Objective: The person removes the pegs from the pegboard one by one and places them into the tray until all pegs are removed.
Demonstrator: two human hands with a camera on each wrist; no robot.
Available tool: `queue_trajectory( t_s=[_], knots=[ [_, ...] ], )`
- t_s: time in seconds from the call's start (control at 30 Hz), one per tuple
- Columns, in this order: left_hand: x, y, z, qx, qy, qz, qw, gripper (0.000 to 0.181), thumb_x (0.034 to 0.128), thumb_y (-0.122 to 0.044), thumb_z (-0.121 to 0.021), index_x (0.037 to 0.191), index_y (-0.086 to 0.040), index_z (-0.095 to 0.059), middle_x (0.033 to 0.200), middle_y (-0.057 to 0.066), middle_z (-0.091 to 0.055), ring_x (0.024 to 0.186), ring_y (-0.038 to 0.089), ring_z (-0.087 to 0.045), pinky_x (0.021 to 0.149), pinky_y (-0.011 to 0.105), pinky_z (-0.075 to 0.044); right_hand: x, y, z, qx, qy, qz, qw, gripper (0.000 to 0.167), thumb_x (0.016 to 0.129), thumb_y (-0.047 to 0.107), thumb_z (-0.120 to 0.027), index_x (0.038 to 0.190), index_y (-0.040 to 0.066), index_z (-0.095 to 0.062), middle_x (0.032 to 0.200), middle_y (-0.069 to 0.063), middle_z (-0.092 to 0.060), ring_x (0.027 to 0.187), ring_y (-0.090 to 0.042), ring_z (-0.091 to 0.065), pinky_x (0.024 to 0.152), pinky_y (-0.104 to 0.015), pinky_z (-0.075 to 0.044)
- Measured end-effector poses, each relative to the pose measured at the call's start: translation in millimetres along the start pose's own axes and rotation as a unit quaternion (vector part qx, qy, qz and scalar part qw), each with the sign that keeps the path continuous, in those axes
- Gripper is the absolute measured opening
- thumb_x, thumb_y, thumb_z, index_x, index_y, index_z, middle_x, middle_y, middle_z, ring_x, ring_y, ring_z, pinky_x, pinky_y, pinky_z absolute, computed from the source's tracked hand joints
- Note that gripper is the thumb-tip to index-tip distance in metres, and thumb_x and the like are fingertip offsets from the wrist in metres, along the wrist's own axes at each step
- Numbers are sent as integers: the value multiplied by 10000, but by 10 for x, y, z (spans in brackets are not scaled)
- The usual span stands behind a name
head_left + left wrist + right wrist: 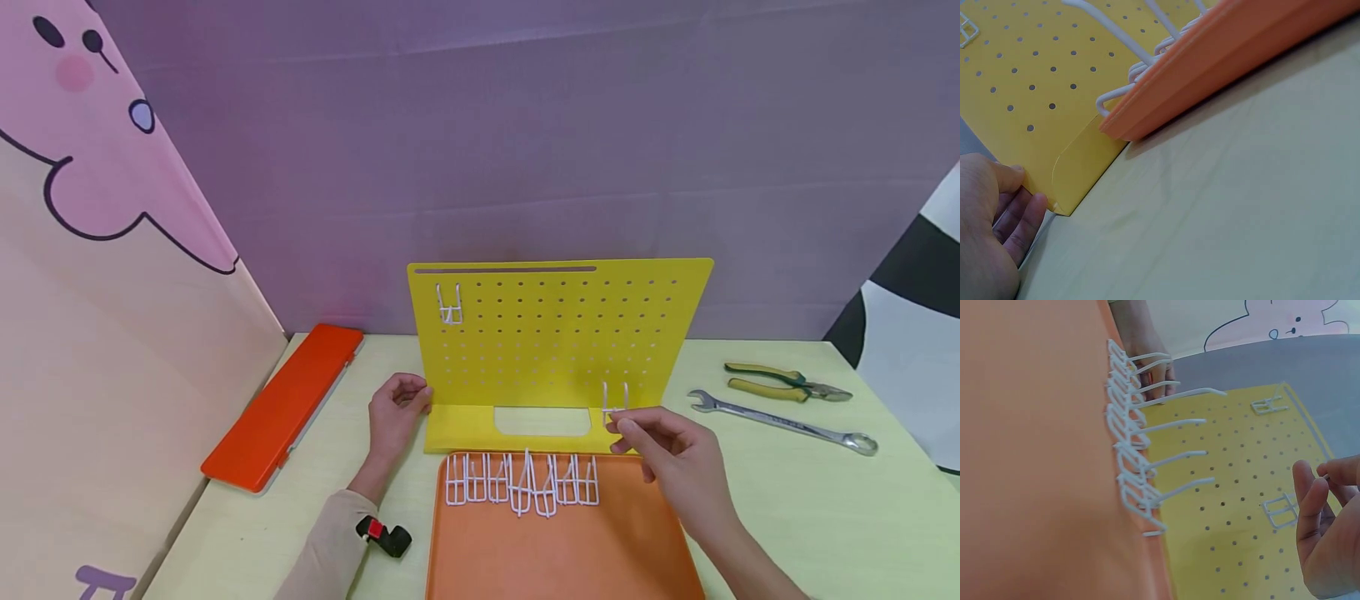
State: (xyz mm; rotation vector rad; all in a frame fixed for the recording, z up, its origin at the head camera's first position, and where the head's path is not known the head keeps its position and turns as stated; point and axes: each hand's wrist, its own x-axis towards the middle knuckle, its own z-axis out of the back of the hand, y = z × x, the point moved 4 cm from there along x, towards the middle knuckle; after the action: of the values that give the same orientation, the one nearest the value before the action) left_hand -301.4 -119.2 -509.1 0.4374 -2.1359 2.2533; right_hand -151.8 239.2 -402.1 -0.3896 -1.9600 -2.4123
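Note:
A yellow pegboard (540,350) stands upright on its folded base. My left hand (393,417) pinches its lower left edge, thumb in front, as the left wrist view also shows. In my right hand (678,467), thumb and fingertips pinch a white wire pegboard hook (1280,512) before the board's lower right part. Whether that hook touches the board cannot be told. Another wire hook (451,315) hangs at the board's upper left. Several more white hooks (519,492) line the far edge of an orange tray (555,558), their prongs sticking up.
To the left lies a long red-orange case (288,408). Pliers with yellow-green handles (787,382) and a combination wrench (783,421) lie at the right. Behind the table rises a purple-grey cloth backdrop (525,150).

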Motion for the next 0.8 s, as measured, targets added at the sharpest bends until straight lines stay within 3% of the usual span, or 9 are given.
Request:
queue_trajectory(
  t_s=[0.27, 0.5, 0.8],
  knots=[
    [-3, -14, 0, -42, 4, 28, 10000, 126, 983, 61, -803, 1074, 37, -719, 963, 153, -727, 828, 172, -672, 702, 190, -633, -63, -140, 56, 314, 29, -165, 9994, 161, 1068, 71, -749, 1151, -63, -784, 1004, 48, -830, 749, -133, -757, 498, -250, -478],
    [-6, -24, -1, -77, 22, 49, 10000, 120, 986, 62, -799, 1074, 39, -722, 971, 172, -730, 830, 174, -673, 704, 195, -635, -75, -260, 88, -40, -43, -677, 9977, 157, 1085, 88, -729, 1157, -38, -789, 919, 51, -791, 704, -156, -701, 503, -261, -474],
    [-8, 2, 0, -18, 26, 97, 9999, 130, 993, 47, -798, 1097, 48, -720, 996, 189, -729, 844, 194, -670, 712, 191, -630, -108, -332, 110, -186, 7, -891, 9958, 178, 1094, 100, -720, 1176, -47, -775, 906, 26, -779, 685, -164, -672, 510, -264, -491]
  ],
)
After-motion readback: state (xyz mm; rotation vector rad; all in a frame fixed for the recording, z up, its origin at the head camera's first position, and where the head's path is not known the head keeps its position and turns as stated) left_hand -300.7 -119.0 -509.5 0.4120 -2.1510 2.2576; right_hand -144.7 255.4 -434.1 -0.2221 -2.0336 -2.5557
